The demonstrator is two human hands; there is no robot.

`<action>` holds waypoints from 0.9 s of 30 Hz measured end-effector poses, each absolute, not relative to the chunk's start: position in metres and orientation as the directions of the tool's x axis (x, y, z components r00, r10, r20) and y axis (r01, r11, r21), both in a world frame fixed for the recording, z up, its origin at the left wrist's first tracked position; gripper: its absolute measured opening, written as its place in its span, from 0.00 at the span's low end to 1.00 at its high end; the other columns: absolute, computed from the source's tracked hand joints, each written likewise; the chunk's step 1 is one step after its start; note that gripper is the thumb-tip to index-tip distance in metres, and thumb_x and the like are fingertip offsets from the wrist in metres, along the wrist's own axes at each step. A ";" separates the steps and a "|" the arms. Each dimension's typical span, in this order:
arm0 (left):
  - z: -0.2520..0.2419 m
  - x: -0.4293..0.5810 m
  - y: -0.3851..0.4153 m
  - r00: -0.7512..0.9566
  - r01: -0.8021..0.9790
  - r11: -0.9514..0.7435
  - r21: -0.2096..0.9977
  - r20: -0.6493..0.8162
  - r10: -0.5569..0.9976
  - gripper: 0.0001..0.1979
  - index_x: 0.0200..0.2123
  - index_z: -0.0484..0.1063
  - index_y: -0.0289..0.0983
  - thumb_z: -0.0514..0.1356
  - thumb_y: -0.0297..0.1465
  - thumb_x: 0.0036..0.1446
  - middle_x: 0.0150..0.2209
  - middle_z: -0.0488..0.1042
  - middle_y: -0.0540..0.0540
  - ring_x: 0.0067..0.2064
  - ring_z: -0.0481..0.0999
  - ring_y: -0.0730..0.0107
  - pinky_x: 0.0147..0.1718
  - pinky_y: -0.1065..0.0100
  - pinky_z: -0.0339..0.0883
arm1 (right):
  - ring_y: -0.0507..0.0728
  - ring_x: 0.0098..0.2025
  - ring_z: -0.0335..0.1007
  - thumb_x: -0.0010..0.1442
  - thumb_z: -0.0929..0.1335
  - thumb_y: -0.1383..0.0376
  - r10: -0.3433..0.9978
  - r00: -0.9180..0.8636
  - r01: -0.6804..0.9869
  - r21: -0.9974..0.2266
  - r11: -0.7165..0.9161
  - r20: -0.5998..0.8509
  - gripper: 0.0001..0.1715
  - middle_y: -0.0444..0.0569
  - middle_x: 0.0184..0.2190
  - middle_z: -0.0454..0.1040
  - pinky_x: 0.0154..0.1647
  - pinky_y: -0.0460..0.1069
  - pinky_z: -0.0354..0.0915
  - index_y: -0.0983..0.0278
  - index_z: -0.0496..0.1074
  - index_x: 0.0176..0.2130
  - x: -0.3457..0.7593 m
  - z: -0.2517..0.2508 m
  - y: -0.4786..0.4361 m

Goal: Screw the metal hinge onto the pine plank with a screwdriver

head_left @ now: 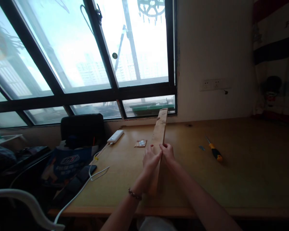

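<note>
A long wooden board [159, 130] lies lengthwise away from me on the table, its far end towards the window. My left hand [151, 159] is closed over the board near its middle, the thumb reaching across to the right edge. On the right edge, my right hand [168, 153] pinches at the board with thumb and fingers close to the left thumb. Whether a small item sits between those fingertips is hidden. Left of the board rests a small wood piece with a metal hinge [141, 143] on it.
A yellow-and-black screwdriver [216, 152] and several screws [201, 148] lie on the table [250, 166] to the right. A white power bank [115, 136] with a white cable [80, 189] is at the left. Beyond the left edge stand a black chair [82, 126] and a blue bag [65, 163].
</note>
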State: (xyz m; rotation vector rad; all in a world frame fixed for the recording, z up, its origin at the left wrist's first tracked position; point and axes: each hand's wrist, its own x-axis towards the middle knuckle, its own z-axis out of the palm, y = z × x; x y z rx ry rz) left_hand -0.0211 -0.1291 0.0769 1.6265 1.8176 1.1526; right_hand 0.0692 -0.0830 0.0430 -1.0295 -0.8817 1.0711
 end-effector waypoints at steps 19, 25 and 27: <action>0.014 -0.013 -0.072 0.195 -0.322 0.285 0.903 -0.231 0.953 0.15 0.36 0.68 0.30 0.63 0.22 0.41 0.35 0.74 0.38 0.33 0.76 0.66 0.32 0.68 0.71 | 0.57 0.26 0.72 0.40 0.72 0.56 0.999 0.041 -0.344 -0.939 0.021 0.007 0.19 0.49 0.25 0.77 0.27 0.49 0.66 0.68 0.74 0.29 0.160 -0.003 -0.062; 0.006 -0.011 -0.066 0.184 -0.326 0.224 0.918 -0.171 0.968 0.16 0.38 0.68 0.31 0.64 0.23 0.42 0.38 0.73 0.37 0.35 0.76 0.64 0.35 0.66 0.71 | 0.59 0.28 0.73 0.41 0.71 0.54 0.999 -0.031 -0.371 -0.929 -0.001 0.011 0.20 0.50 0.26 0.77 0.31 0.52 0.68 0.68 0.74 0.31 0.163 -0.007 -0.054; 0.003 -0.011 -0.061 0.188 -0.315 0.219 0.924 -0.166 0.968 0.16 0.38 0.68 0.31 0.64 0.24 0.42 0.39 0.73 0.36 0.35 0.76 0.65 0.35 0.66 0.71 | 0.59 0.29 0.74 0.42 0.71 0.54 0.999 -0.045 -0.384 -0.923 -0.018 0.000 0.20 0.50 0.27 0.77 0.32 0.53 0.69 0.68 0.74 0.31 0.164 -0.007 -0.052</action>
